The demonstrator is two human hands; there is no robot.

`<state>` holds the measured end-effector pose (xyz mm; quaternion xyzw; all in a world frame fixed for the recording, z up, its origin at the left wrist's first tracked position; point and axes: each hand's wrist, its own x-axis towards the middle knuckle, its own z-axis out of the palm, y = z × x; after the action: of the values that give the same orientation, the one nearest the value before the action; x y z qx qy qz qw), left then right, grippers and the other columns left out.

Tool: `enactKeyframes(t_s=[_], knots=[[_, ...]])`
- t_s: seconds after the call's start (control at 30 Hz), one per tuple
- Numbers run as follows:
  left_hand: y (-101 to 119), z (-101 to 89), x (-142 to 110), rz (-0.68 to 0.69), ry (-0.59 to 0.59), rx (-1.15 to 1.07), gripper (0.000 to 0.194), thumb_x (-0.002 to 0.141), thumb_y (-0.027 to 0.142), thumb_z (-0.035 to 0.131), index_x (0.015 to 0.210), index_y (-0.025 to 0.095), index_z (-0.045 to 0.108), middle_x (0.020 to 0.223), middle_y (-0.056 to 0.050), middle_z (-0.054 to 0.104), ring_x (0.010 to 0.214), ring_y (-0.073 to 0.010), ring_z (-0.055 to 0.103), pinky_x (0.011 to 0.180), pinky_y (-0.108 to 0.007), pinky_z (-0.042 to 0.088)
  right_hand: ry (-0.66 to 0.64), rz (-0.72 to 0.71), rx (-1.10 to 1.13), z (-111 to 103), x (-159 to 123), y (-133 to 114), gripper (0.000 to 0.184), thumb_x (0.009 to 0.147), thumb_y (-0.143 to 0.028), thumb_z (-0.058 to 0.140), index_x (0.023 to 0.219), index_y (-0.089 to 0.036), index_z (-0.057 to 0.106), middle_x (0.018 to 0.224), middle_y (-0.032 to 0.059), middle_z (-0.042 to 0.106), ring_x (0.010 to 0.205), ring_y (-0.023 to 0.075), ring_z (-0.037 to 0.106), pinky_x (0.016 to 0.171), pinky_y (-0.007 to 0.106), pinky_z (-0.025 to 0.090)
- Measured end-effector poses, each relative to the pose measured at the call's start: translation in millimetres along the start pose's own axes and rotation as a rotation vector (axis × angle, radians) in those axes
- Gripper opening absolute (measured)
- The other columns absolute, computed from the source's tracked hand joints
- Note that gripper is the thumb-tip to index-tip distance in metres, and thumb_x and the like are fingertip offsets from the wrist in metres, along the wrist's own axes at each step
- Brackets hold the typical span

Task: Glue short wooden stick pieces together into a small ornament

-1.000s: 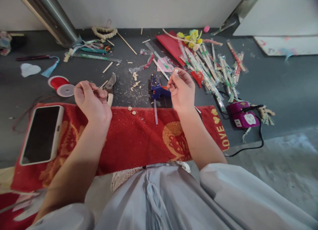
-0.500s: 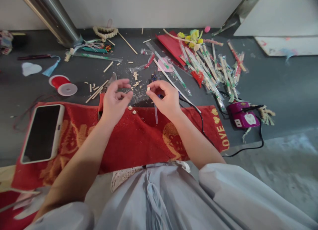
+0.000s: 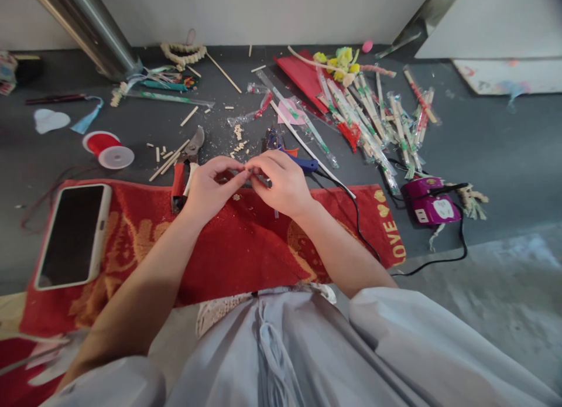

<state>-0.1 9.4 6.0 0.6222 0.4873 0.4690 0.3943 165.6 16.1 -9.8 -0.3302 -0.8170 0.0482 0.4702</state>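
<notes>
My left hand (image 3: 211, 190) and my right hand (image 3: 283, 184) meet over the back edge of a red towel (image 3: 237, 255), thumbs and fingertips pinched together. The small cream wooden piece in my right fingers is now almost wholly covered by them. What my left fingertips grip is hidden. Just left of my left hand lie pruning shears (image 3: 194, 144) with a red and a white handle. Behind my right hand is a blue corded tool (image 3: 305, 163), partly covered, which looks like a glue gun. Little cut wooden bits (image 3: 238, 132) are scattered beyond my fingers.
A phone (image 3: 72, 234) lies on the towel at left, near a spool of red ribbon (image 3: 105, 143). Wrapped chopsticks (image 3: 362, 120) are heaped at back right. A purple power socket block (image 3: 432, 202) with a black cable (image 3: 463, 243) sits right. A metal post (image 3: 94, 35) stands back left.
My left hand has moved right and closed, and my right hand has moved slightly left, so their fingertips now meet. The shears and the blue tool are less covered.
</notes>
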Motion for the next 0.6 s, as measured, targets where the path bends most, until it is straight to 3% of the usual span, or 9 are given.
enactKeyframes(t_s=[0.17, 0.23, 0.6], knots=[[5, 1.1, -1, -0.258, -0.065, -0.309, 0.011, 0.073, 0.029, 0.074, 0.074, 0.018, 0.071, 0.054, 0.002, 0.055, 0.043, -0.0073, 0.045, 0.042, -0.02, 0.037, 0.032, 0.095, 0.061, -4, 1, -2, 0.015, 0.086, -0.013, 0.057, 0.099, -0.021, 0.059, 0.078, 0.0011, 0.064, 0.079, 0.0147, 0.061, 0.076, 0.031, 0.051], [8, 0.9, -1, -0.331, -0.075, -0.381, 0.015, 0.072, 0.031, 0.076, 0.074, 0.017, 0.07, 0.049, 0.003, 0.051, 0.04, -0.0068, 0.042, 0.038, -0.02, 0.033, 0.032, 0.109, 0.058, -6, 2, -1, 0.013, 0.086, -0.017, 0.059, 0.098, -0.021, 0.059, 0.077, 0.0005, 0.064, 0.077, 0.0144, 0.061, 0.076, 0.031, 0.052], [15, -2.7, 3, -0.394, -0.065, -0.535, 0.012, 0.076, 0.026, 0.074, 0.07, 0.016, 0.072, 0.051, 0.001, 0.051, 0.045, -0.0065, 0.045, 0.039, -0.018, 0.033, 0.028, 0.138, 0.1, -9, 3, 0, 0.006, 0.089, -0.021, 0.059, 0.095, -0.021, 0.06, 0.075, 0.0005, 0.063, 0.071, 0.0137, 0.06, 0.07, 0.03, 0.051]])
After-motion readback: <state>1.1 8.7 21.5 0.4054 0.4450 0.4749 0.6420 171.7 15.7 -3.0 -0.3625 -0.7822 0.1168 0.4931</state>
